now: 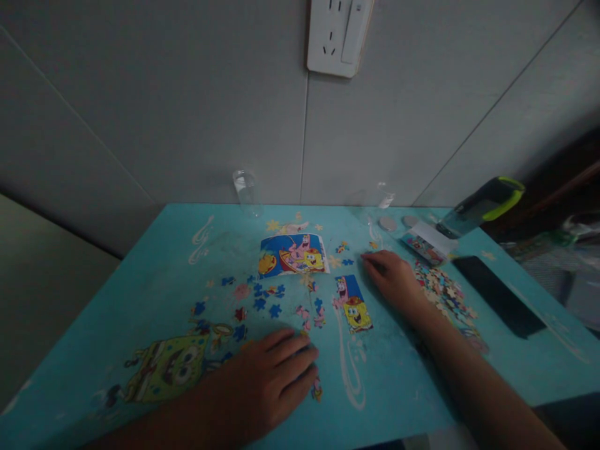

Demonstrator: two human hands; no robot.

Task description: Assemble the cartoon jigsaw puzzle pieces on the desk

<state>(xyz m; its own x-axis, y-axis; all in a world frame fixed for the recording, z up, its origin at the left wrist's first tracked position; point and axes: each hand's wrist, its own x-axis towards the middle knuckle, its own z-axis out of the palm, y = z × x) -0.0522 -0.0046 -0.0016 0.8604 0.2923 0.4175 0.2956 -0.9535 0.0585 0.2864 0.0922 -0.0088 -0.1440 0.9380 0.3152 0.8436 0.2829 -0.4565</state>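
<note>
My left hand lies flat on the turquoise table, fingers stretched out, next to small loose puzzle pieces. My right hand rests palm down farther back, fingers together, just right of a small joined puzzle section. A larger finished cartoon puzzle section lies behind the loose blue pieces. Neither hand holds anything that I can see.
A heap of unsorted pieces lies right of my right hand. A dark phone, a small puzzle box and a black-and-green device sit at the right. Two clear tubes stand by the wall. A socket hangs above.
</note>
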